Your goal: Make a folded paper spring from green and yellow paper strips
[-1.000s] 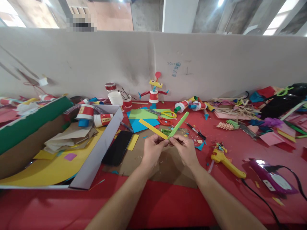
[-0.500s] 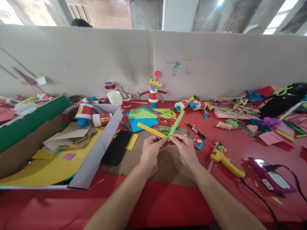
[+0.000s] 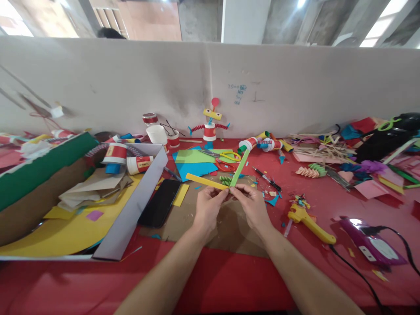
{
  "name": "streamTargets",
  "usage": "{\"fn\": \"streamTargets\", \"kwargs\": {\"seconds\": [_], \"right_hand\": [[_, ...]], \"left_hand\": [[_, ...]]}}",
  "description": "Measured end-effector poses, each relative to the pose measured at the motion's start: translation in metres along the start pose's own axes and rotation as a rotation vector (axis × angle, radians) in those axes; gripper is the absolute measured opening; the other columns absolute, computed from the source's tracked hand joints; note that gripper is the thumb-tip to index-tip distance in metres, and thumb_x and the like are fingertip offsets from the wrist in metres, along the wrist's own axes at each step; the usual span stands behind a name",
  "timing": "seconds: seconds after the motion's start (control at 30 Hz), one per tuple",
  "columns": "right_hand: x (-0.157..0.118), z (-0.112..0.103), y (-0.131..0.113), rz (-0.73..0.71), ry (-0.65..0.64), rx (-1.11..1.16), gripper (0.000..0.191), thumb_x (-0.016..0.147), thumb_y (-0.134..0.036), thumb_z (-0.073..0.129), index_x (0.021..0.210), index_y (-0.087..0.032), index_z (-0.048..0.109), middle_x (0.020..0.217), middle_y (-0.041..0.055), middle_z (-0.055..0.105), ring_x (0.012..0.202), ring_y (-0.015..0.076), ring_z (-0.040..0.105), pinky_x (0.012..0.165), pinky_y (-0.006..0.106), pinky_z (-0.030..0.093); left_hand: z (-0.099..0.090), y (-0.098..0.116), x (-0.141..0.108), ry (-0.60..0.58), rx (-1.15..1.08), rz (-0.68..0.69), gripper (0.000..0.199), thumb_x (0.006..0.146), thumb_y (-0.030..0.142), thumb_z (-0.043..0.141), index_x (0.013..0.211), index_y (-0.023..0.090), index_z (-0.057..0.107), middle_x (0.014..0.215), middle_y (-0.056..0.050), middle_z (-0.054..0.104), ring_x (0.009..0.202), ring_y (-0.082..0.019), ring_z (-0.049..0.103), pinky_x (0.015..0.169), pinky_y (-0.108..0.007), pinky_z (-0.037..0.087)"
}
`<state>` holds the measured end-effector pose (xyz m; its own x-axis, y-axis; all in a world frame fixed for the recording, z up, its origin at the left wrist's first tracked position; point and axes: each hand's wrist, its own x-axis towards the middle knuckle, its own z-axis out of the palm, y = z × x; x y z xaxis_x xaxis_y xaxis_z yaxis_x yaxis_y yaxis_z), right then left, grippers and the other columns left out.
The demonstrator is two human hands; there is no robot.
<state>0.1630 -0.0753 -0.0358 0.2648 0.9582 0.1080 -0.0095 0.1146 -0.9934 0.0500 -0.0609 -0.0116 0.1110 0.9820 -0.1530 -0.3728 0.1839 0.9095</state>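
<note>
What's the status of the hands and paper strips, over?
Left hand and right hand pinching yellow strip and green strip where they meet. Strips angled apart. Green folded-paper spring close behind.

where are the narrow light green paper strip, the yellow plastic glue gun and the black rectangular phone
Narrow light green paper strip [image 3: 240, 168]: head view, middle of its length
Yellow plastic glue gun [image 3: 314, 228]: head view, on the handle
Black rectangular phone [image 3: 159, 203]: head view, centre of the screen
</note>
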Motion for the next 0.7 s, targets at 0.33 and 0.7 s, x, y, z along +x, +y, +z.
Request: {"fn": "streamTargets", "kwargs": {"seconds": [0.33,0.7], "right_hand": [[0.003,-0.004,-0.002,0.042,-0.012,0.111,0.017,0.069,-0.034,0.068,0.079,-0.020,0.068,0.073,0.0003,0.065,0.065,0.0137,0.056,0.064,0.027,0.045],[0.006,-0.005,-0.006,0.115,-0.050,0.124,0.017,0.063,-0.033,0.069,0.072,-0.019,0.069,0.070,0.0006,0.065,0.064,0.0136,0.056,0.065,0.028,0.045]], "left_hand": [[0.002,-0.005,-0.002,-0.046,-0.106,-0.011,0.013,0.059,0.014,0.068,0.072,0.011,0.065,0.071,-0.005,0.068,0.067,-0.014,0.063,0.075,-0.030,0.049],[-0.010,-0.010,0.009,-0.067,-0.207,-0.189,0.017,0.055,0.014,0.075,0.068,0.013,0.065,0.071,-0.003,0.067,0.065,-0.012,0.063,0.071,-0.025,0.052]]}}
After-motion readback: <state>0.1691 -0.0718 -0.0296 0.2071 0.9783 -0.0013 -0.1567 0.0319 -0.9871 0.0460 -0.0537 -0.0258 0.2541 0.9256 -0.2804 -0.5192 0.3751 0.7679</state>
